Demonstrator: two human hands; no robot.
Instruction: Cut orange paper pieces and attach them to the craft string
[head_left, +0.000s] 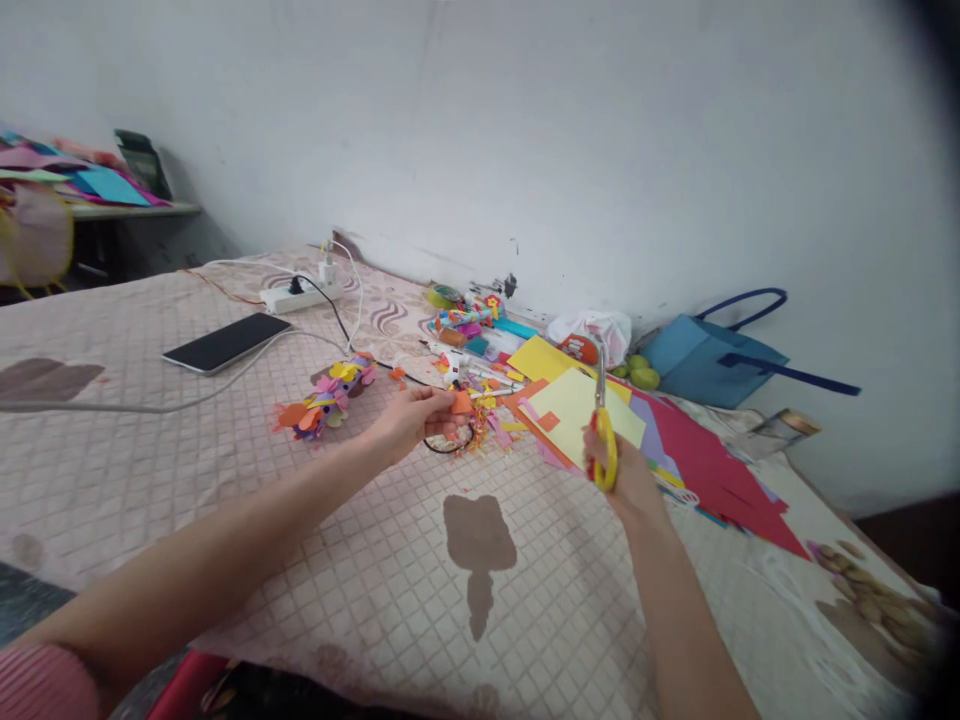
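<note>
Between the fingertips of my left hand (417,422) is a small orange piece of paper (460,403). My right hand (626,475) grips a pair of scissors (606,450) by its yellow and red handles, the metal blades pointing up and away from me. The scissors are apart from the orange piece. Behind my right hand lies a pale yellow paper sheet (577,405) on top of other coloured sheets. Small paper scraps (495,430) lie just past my left hand. A decorated roll covered with paper flowers (328,398) lies to the left of it.
A phone (225,342) and a white power strip (301,292) with cables are at the left. Red paper (720,480), a blue bag (705,358) and green fruit (643,374) are at the right. A white glue gun (454,366) lies amid the clutter. A wall stands behind.
</note>
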